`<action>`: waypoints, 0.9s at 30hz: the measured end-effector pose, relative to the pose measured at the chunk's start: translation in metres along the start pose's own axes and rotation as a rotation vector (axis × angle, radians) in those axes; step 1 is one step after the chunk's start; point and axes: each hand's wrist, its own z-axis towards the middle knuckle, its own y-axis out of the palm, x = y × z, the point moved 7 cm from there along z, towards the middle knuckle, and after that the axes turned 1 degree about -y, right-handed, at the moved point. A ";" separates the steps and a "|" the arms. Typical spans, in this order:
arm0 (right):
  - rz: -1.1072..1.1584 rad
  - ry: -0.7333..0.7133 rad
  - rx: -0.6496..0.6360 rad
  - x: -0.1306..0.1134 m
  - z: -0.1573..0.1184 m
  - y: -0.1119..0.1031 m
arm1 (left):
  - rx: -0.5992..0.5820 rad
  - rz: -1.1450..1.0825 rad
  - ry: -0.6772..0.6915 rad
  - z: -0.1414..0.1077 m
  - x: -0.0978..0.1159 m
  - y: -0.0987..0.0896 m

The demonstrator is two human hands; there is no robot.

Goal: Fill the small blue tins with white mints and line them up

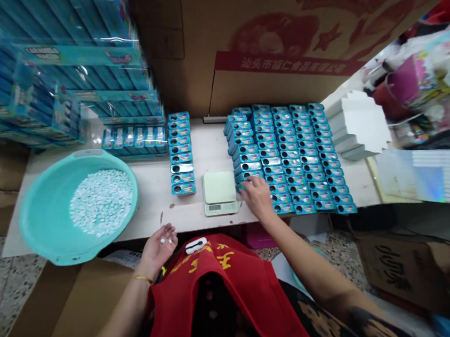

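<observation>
My left hand point(161, 247) is palm up with a couple of small white candies point(166, 240) lying on it, just right of the teal basin point(40, 209). Many pale candies point(102, 203) are heaped inside that basin. My right hand point(256, 194) is at the front end of the leftmost column in a block of small blue boxes point(286, 156), its fingers bent around a blue box there. A white scale point(219, 190) stands just left of it. Farther left is a single column of blue boxes point(180, 154).
Shrink-wrapped blue packs point(111, 78) are stacked at the back left. A large cardboard box point(260, 41) rises behind the table. White card pieces point(361, 124) and papers point(434, 173) lie to the right. A red apron point(220, 276) covers the lap.
</observation>
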 end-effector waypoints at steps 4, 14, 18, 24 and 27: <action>-0.166 -0.008 -0.049 0.045 -0.016 0.006 | 0.001 0.036 -0.027 0.004 -0.008 0.014; -0.128 -0.218 -0.022 -0.010 -0.018 -0.033 | -0.035 0.094 -0.055 -0.004 -0.020 0.037; -0.067 -0.342 -0.129 -0.059 0.001 -0.026 | -0.054 0.100 -0.069 -0.005 -0.026 0.040; 0.096 -0.322 -0.149 -0.063 0.014 -0.003 | -0.091 0.080 -0.048 -0.007 -0.021 0.041; 0.210 -0.173 -0.049 -0.031 0.005 -0.010 | -0.051 0.050 -0.018 -0.007 -0.016 0.032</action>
